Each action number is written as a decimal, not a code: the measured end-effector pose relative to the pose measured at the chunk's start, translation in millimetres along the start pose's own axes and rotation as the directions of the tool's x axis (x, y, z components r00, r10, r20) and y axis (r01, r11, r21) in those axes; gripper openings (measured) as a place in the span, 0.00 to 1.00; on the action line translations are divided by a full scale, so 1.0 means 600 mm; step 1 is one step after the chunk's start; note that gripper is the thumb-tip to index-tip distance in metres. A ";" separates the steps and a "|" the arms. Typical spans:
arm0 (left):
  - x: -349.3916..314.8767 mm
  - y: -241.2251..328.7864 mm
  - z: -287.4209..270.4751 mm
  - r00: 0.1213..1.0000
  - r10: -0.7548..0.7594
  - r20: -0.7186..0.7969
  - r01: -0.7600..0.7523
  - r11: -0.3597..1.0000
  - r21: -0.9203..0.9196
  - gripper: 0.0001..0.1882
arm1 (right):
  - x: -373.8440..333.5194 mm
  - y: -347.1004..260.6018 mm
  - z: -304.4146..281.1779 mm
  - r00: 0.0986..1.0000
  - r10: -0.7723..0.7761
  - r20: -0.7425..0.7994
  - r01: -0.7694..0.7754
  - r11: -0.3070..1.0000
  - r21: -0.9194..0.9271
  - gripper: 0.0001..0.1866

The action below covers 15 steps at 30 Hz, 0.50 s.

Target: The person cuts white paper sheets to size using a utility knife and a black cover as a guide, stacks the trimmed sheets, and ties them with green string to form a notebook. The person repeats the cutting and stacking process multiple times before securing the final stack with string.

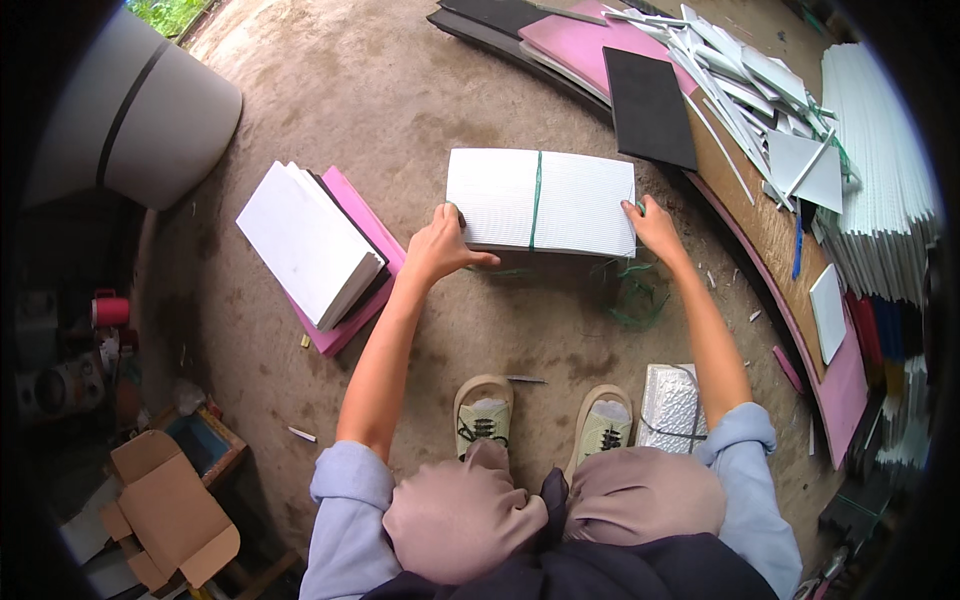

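A thick bundle of white ribbed sheets [495, 200] is in front of my feet, with green twine [538, 195] round its middle. My left hand [438, 245] grips its left end, fingers curled at the corner and thumb stretched along the near edge. At the right end, my right hand [655, 228] pinches the edge between thumb and fingers. Loose green twine [640, 297] lies tangled on the floor just below the right hand. Whether the bundle rests on the floor or is slightly raised, I cannot tell.
Left of the bundle sits a stack of white sheets [305, 245] over pink ones [345, 335]. A silver wrapped packet [665, 408] lies beside my right shoe [602, 425]. White offcuts [735, 80] and a black sheet [648, 108] cover a board at right. A cardboard box [175, 510] stands lower left.
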<state>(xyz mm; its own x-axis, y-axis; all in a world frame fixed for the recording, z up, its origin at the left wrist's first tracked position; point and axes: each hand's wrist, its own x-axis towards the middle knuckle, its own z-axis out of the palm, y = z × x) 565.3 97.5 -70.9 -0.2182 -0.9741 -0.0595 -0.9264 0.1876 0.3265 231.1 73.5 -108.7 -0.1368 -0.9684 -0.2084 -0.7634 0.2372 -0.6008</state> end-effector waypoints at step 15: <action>0.003 0.014 0.029 0.992 -0.117 -0.045 0.122 0.985 0.124 0.31 | -0.058 -0.072 0.003 0.972 -0.175 0.158 0.219 0.919 -0.328 0.40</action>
<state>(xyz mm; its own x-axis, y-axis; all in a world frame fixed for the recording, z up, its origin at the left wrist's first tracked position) 551.9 99.4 -84.9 -0.0938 -0.9941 -0.0546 -0.9770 0.0814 0.1969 270.1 97.2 -76.6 0.1006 -0.9705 -0.2191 -0.9385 -0.0194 -0.3448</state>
